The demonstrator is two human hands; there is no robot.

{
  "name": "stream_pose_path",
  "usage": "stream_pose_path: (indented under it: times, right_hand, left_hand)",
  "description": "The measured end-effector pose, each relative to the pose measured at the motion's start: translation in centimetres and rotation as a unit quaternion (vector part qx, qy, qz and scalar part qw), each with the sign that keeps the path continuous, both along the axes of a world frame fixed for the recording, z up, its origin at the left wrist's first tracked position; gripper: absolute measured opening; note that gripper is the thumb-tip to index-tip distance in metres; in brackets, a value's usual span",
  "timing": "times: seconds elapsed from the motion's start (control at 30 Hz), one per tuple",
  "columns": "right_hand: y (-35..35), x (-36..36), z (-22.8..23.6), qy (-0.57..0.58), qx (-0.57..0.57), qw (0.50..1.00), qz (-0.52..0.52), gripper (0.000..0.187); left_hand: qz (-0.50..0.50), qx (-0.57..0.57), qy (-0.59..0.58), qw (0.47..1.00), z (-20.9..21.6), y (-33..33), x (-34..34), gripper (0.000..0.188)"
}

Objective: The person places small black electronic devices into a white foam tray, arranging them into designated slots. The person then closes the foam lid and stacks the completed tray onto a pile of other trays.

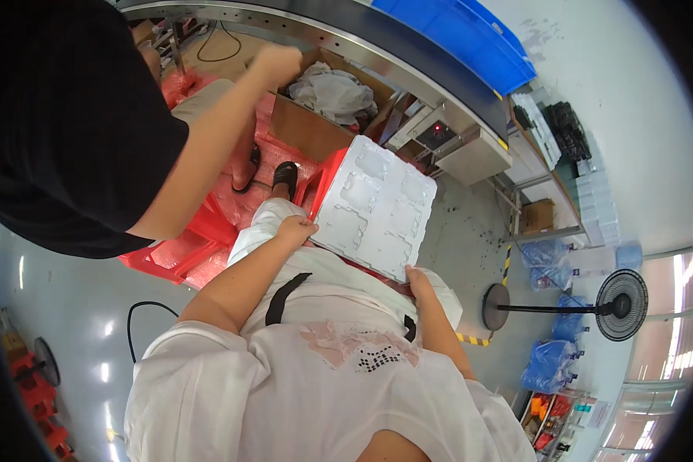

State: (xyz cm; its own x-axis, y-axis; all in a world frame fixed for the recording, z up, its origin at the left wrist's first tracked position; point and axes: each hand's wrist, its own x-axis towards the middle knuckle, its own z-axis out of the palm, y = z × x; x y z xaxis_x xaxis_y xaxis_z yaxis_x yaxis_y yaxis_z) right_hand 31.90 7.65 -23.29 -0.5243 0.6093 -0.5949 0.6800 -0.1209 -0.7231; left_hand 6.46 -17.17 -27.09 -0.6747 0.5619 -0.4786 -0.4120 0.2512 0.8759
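A white moulded plastic tray (376, 204) with shaped recesses lies in front of my lap, set over a red plastic stool (329, 179). My left hand (296, 229) is closed on the tray's near left corner, thumb along the edge. At the near right corner, my right hand (419, 282) pinches the rim. The fingers under the tray are hidden on both sides. Whether the recesses hold anything I cannot make out.
To my left sits a co-worker in a black top (77, 131), one arm stretched forward. A cardboard box (304, 127) with crumpled plastic bags stands under the conveyor bench (408, 58). A blue crate (470, 38) rests beyond it. On the right are a standing fan (622, 305) and water bottles (550, 362).
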Motion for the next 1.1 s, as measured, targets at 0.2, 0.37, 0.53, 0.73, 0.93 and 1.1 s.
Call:
stream_pose_path:
  times: [0.2,0.37,0.53,0.73,0.93,1.1]
  right_hand:
    - [1.8,0.5,-2.6,-0.066,0.153,0.985,-0.039,0.040]
    - [-1.8,-3.3,2.1,-0.008,0.357,0.934,-0.022,0.040]
    - [-0.6,-4.0,1.6,0.003,0.331,0.943,-0.034,0.034]
    - [-0.4,-8.6,3.0,0.054,0.365,0.929,0.037,0.027]
    - [-1.6,-13.4,2.3,0.122,0.258,0.958,0.016,0.022]
    - [-2.3,-16.2,3.8,0.106,0.279,0.954,0.033,0.024]
  left_hand:
    - [-0.125,-0.126,0.412,0.894,-0.9,0.0,1.2,0.028]
    - [-0.140,-0.185,0.423,0.876,3.8,-2.4,2.8,0.019]
    - [-0.150,-0.104,0.438,0.880,5.1,-4.1,2.8,0.019]
    - [-0.106,-0.061,0.464,0.877,5.3,-4.4,1.8,0.025]
    - [-0.136,-0.084,0.516,0.842,6.3,-1.8,1.6,0.040]
    - [-0.166,-0.093,0.506,0.841,6.6,0.9,0.8,0.060]
